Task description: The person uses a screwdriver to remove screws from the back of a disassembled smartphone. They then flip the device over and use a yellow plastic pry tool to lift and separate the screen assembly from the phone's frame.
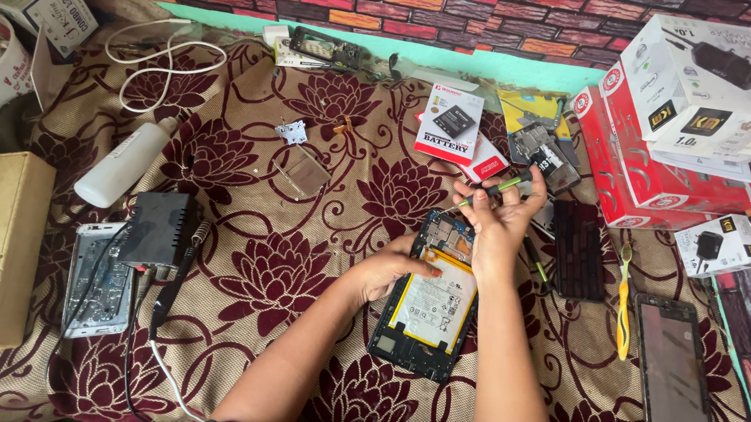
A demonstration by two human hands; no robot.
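Green-handled screwdriver in right hand, left hand steadying opened phone

Maroon floral cloth, white-and-yellow battery, seemingly green-handled screwdriver, yellow toothbrush

A brick-patterned wall in red, orange and dark tones runs along the far edge and down the right side. The work surface is covered by a beige cloth with maroon flowers, evenly lit.
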